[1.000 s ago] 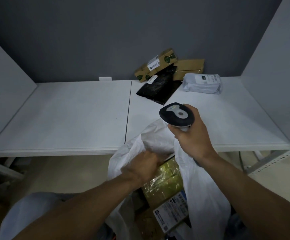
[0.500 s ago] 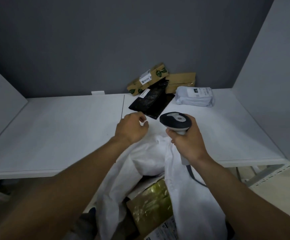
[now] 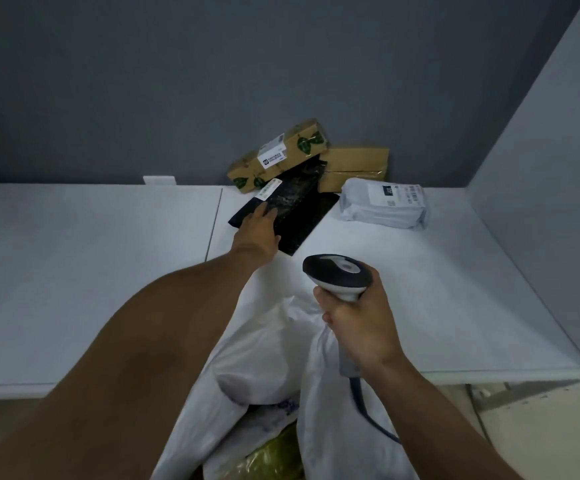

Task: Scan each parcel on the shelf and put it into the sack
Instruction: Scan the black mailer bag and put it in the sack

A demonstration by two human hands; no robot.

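A flat black parcel (image 3: 295, 206) with a small white label lies at the back of the white shelf (image 3: 91, 258). My left hand (image 3: 257, 230) reaches out and lies on its near left corner, fingers extended over it. My right hand (image 3: 357, 323) grips a grey and dark handheld scanner (image 3: 337, 275) and also pinches the rim of the white sack (image 3: 264, 355), which hangs open at the shelf's front edge. A yellow-green wrapped parcel (image 3: 274, 459) shows inside the sack.
Behind the black parcel a cardboard box with leaf prints (image 3: 278, 155) leans on the grey wall, beside a plain brown box (image 3: 354, 168). A white poly mailer (image 3: 383, 204) lies to the right. A grey side panel (image 3: 541, 202) bounds the shelf on the right.
My left hand left the sack, moved forward across the shelf and landed on the black parcel. My right hand stayed at the sack's rim with the scanner.
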